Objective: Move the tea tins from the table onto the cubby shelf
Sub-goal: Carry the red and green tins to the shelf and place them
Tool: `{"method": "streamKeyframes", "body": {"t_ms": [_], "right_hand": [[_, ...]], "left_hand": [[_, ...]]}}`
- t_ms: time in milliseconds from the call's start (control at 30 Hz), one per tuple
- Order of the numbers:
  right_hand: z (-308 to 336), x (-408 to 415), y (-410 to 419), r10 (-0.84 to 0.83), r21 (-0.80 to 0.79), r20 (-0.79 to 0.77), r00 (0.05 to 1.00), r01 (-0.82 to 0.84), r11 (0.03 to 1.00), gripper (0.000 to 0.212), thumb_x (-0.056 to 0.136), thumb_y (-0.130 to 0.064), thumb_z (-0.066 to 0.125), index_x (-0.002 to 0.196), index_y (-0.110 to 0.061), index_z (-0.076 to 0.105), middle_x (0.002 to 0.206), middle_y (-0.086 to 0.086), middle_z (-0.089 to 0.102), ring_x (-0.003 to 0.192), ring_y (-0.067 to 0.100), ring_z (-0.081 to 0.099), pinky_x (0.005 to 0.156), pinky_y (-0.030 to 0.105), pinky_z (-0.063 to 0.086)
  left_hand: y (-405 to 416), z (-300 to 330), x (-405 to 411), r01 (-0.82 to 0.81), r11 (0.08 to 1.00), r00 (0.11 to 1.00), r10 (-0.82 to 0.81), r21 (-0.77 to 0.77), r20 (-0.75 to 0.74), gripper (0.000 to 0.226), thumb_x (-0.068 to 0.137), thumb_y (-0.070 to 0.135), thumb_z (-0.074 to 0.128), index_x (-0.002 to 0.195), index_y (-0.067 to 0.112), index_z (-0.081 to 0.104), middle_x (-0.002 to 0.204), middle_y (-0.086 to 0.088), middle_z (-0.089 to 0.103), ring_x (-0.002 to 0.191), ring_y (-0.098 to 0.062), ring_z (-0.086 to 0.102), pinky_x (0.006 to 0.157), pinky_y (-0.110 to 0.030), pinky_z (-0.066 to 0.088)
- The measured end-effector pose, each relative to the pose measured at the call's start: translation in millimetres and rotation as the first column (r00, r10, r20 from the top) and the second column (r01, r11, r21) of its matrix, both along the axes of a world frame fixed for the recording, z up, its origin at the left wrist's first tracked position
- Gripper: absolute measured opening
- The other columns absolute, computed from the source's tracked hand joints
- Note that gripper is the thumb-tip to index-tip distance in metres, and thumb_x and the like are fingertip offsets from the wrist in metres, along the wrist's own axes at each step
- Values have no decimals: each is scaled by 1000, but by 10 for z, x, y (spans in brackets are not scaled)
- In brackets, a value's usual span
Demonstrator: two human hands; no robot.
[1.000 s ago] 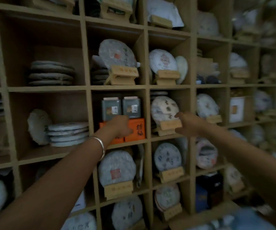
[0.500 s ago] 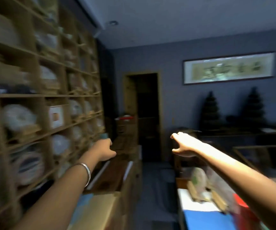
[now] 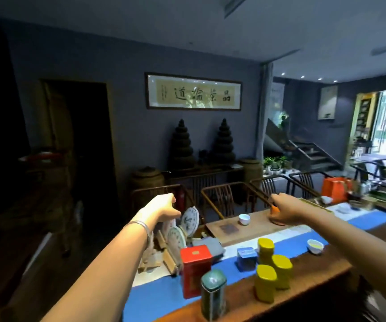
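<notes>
Several tea tins stand near the table's front edge on a blue runner (image 3: 155,296): a red tin (image 3: 195,270), a green tin (image 3: 213,293), three yellow tins (image 3: 280,270) and a small blue tin (image 3: 246,255). My left hand (image 3: 162,209) hovers above and behind the red tin, empty, with its fingers loosely curled. My right hand (image 3: 285,211) is stretched out over the wooden tea tray (image 3: 240,228), past the yellow tins and apart from them, holding nothing. An orange object (image 3: 274,209) shows just behind its fingers. The cubby shelf is out of view.
Round tea cakes on wooden stands (image 3: 188,219) sit left of the tins. White cups (image 3: 244,219) (image 3: 315,246) stand on the tray and runner. An orange bag (image 3: 333,190) is farther right. Wooden chairs (image 3: 222,201) line the table's far side.
My view has swung right from the cubby shelf to the table. Both hands left the shelf empty and now hang over the table.
</notes>
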State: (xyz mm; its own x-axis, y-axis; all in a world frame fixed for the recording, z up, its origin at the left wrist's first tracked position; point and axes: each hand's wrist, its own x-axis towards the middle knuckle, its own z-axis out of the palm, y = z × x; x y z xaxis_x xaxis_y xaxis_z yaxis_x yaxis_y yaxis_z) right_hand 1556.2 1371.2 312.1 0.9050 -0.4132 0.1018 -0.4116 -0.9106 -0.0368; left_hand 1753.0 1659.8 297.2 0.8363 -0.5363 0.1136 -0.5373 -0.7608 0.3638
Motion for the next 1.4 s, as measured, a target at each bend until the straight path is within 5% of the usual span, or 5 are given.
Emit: {"method": "streamKeyframes", "body": {"t_ms": [333, 767, 1000, 1200, 1400], "right_hand": [[-806, 608, -682, 124, 103, -57, 991, -117, 988, 52, 85, -31, 59, 130, -7, 45, 132, 15, 52, 121, 29, 50, 98, 36, 43], [-2816, 2021, -725, 346, 422, -341, 874, -186, 887, 76, 83, -39, 67, 142, -7, 32, 144, 14, 43, 129, 25, 45, 101, 32, 39], [-3486, 2204, -567, 512, 619, -331, 792, -227, 752, 124, 55, -46, 87, 149, -16, 13, 146, 10, 38, 131, 23, 41, 108, 36, 37], [-3735, 2248, -488, 532, 709, -137, 836, -292, 642, 76, 52, -41, 86, 110, -28, 38, 108, -7, 56, 95, 10, 59, 79, 31, 53], [-3768, 2255, -504, 533, 730, -74, 843, -318, 605, 69, 48, -48, 84, 97, -38, 37, 98, -17, 56, 87, 1, 59, 69, 17, 48]], "left_hand": [[-959, -807, 194, 46, 995, 995, -38, 86, -97, 53, 78, 29, 66, 126, 13, 50, 117, -9, 62, 106, -25, 58, 88, -35, 49], [-1250, -2291, 1412, 175, 974, 936, -120, 144, -331, 66, 71, 28, 77, 128, 15, 45, 123, -12, 58, 108, -28, 55, 81, -28, 43], [-1351, -2961, 1647, 265, 925, 942, -189, 273, -276, 112, 59, 47, 81, 146, 18, 18, 143, -15, 25, 131, -36, 26, 111, -45, 28], [-1434, -3242, 1777, 234, 943, 960, -187, 236, -207, 111, 61, 43, 80, 147, 19, 13, 143, -18, 28, 131, -36, 25, 111, -45, 25], [-1462, -3295, 1883, 249, 927, 963, -207, 280, -172, 112, 56, 53, 78, 145, 24, 15, 132, -15, 39, 115, -37, 38, 100, -44, 33]]}}
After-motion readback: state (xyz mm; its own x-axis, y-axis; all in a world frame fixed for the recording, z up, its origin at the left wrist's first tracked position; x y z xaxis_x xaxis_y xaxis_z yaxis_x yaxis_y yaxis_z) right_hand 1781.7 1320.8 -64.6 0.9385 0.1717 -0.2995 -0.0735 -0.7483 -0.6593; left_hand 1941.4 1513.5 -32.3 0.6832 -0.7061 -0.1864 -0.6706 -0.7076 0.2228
